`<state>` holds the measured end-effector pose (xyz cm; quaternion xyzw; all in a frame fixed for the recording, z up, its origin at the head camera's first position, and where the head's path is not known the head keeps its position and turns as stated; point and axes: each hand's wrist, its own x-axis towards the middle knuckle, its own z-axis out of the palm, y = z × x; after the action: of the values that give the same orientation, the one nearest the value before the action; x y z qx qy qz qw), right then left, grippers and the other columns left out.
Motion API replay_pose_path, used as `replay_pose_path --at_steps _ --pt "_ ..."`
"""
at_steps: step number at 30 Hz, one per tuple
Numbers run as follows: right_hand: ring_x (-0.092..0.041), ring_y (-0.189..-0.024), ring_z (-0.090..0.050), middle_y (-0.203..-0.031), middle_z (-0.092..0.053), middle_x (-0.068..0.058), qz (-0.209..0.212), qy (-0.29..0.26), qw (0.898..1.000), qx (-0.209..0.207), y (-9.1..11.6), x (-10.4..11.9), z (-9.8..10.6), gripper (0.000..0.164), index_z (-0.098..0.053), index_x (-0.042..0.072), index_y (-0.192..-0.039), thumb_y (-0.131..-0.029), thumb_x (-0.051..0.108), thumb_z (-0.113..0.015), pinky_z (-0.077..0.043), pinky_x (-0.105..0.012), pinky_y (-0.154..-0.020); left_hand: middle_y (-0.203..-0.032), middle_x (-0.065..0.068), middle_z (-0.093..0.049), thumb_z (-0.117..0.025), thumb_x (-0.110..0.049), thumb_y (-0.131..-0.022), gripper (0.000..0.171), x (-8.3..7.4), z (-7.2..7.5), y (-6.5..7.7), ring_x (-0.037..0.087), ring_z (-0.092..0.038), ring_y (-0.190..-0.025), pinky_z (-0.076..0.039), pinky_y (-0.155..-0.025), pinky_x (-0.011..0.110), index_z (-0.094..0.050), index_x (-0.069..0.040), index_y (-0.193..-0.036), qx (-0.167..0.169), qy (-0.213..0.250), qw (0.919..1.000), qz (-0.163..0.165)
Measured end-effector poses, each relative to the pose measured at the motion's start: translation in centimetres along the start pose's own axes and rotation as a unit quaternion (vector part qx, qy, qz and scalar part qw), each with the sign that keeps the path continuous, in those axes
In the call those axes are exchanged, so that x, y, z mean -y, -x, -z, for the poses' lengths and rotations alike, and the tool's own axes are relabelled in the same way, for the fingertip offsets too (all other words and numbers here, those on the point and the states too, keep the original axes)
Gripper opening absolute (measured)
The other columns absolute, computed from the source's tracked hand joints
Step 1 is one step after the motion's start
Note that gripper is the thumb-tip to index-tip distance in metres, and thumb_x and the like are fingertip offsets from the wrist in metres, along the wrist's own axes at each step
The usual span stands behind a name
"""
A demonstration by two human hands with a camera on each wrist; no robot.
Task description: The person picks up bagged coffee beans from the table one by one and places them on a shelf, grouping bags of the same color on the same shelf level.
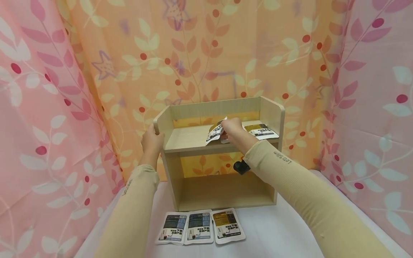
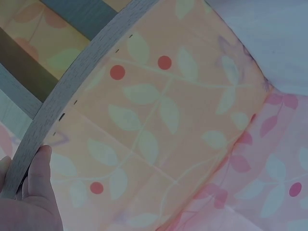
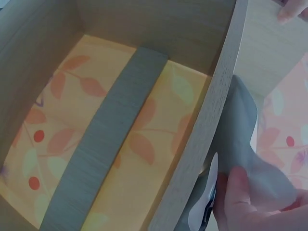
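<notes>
My left hand (image 1: 152,143) grips the left side panel of a light wooden two-tier shelf (image 1: 180,150). In the left wrist view, fingers (image 2: 39,168) and thumb lie on opposite faces of the panel edge (image 2: 62,101). My right hand (image 1: 233,130) pinches a flat sachet (image 1: 214,134) with white, gold and black print, tilted over the upper board's front. The right wrist view shows its plain grey back (image 3: 250,159) by the fingers, with another sachet edge (image 3: 206,195) beside them. More gold-printed sachets (image 1: 262,132) lie at the upper board's right end; my right hand partly hides that area.
Three sachets lie in a row on the white cloth before the shelf: two blue-grey ones (image 1: 172,227) (image 1: 199,227) and a gold one (image 1: 227,225). A black wrist camera (image 1: 241,167) hangs under my right wrist. Patterned curtains (image 1: 206,53) enclose the back and sides.
</notes>
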<state>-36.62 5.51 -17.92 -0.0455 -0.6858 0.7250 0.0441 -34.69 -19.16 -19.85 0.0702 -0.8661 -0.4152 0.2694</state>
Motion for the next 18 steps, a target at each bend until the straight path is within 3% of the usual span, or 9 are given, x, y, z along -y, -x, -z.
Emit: replay_pose_path --at_steps 5,12,18 --pt "-0.020 -0.076 -0.051 -0.115 -0.051 -0.016 0.002 0.027 1.000 -0.009 -0.22 0.31 -0.36 0.043 -0.040 -0.006 -0.135 -0.093 0.000 -0.048 -0.047 -0.029 -0.067 -0.133 0.023 -0.055 -0.051 -0.013 -0.095 0.037 0.20 0.06 -0.01 0.041 -0.047 -0.124 -0.034 -0.104 0.052 -0.050 -0.002 -0.131 -0.001 0.002 1.0000 0.002" --pt "-0.023 -0.081 -0.058 -0.126 -0.052 -0.018 0.003 0.073 0.997 -0.040 -0.64 0.25 -0.11 0.041 -0.046 -0.007 -0.128 -0.089 -0.002 -0.055 -0.052 -0.033 -0.078 -0.132 0.023 -0.056 -0.052 -0.012 -0.096 0.036 0.23 -0.06 0.13 0.042 -0.047 -0.124 -0.034 -0.104 0.053 -0.050 -0.001 -0.130 0.003 0.001 1.0000 0.001" --pt "-0.023 -0.076 -0.059 -0.126 -0.052 -0.021 0.016 0.064 0.997 -0.036 -0.68 0.00 0.26 0.045 -0.043 -0.009 -0.130 -0.087 -0.004 -0.055 -0.054 -0.035 -0.080 -0.132 0.023 -0.056 -0.051 -0.013 -0.096 0.037 0.16 -0.16 0.11 0.042 -0.047 -0.124 -0.034 -0.103 0.053 -0.050 -0.002 -0.131 0.004 0.002 1.0000 0.000"
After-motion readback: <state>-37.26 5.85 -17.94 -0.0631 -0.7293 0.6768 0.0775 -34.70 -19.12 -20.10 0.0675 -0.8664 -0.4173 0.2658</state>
